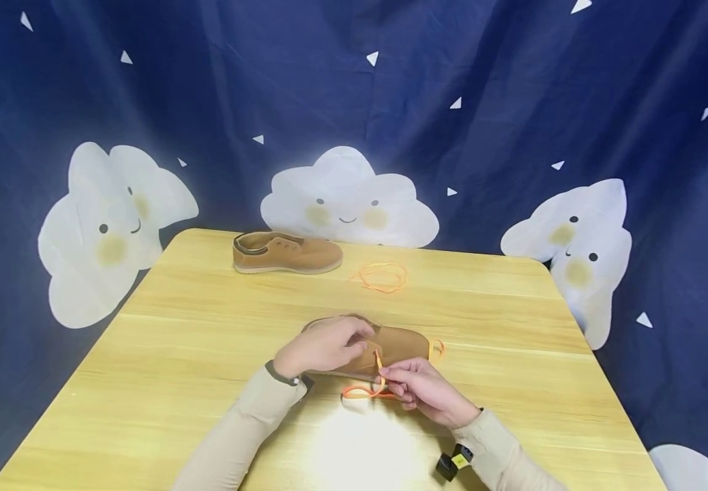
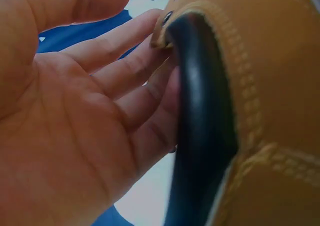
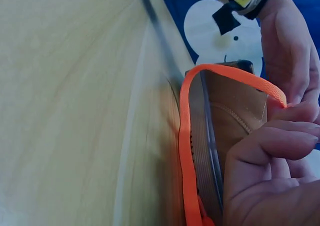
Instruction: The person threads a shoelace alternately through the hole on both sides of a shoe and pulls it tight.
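Observation:
A brown shoe [image 1: 404,344] lies on the table with its toe to the right. My left hand [image 1: 326,345] rests over its opening. In the left wrist view the extended fingers of that hand reach in beside the dark collar [image 2: 202,101], fingertips at the flap with metal eyelets [image 2: 168,17], thumb free. An orange shoelace [image 3: 184,151] comes up from an eyelet. My right hand [image 1: 429,392] pinches it between thumb and fingertips beside the shoe's near side. More of the lace trails in a loop on the table below.
Farther back stands a second brown shoe [image 1: 311,255], no lace in its eyelets. To its right lies a coiled orange lace [image 1: 385,290]. An orange loop [image 1: 442,349] shows past the near shoe's toe. Behind the wooden table [image 1: 164,354] hangs a blue cloud-print curtain [image 1: 329,82].

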The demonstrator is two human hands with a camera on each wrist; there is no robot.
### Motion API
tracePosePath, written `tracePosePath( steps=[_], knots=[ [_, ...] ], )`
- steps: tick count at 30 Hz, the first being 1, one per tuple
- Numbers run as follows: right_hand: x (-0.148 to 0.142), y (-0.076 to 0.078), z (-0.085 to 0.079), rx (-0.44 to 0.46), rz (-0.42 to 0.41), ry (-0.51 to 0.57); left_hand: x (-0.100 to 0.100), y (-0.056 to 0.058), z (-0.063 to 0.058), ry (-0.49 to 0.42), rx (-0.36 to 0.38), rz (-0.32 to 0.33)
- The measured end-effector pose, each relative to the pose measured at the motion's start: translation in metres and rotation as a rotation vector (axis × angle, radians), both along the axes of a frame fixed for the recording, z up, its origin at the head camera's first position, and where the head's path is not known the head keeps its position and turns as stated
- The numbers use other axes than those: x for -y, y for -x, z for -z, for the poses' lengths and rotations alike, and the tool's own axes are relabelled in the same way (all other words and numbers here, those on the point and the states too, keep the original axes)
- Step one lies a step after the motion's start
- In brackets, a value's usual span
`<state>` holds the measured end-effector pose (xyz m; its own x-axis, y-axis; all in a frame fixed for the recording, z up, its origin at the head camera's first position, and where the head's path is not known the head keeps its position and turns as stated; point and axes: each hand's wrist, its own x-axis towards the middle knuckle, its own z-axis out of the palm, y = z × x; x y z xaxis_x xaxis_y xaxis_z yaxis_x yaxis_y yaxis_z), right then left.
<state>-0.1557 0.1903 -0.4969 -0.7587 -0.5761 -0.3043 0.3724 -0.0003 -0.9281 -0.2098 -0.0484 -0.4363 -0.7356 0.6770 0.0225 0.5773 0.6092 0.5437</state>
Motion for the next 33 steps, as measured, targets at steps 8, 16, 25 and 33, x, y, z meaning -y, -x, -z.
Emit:
tracePosePath(
  steps=[8,16,25,33],
  knots=[
    [0.002,-0.002,0.001,0.025,0.003,0.007,-0.003,0.002,0.004,-0.027,0.068,0.02],
    [0.007,-0.001,0.003,0.034,0.048,0.009,-0.011,0.002,0.012,-0.034,0.105,-0.016],
    [0.01,0.004,0.004,0.013,0.082,-0.002,-0.013,0.006,0.016,-0.112,0.175,-0.026],
    [0.013,0.004,0.005,0.009,0.099,-0.027,-0.012,0.009,0.017,-0.17,0.288,-0.045]
  ],
)
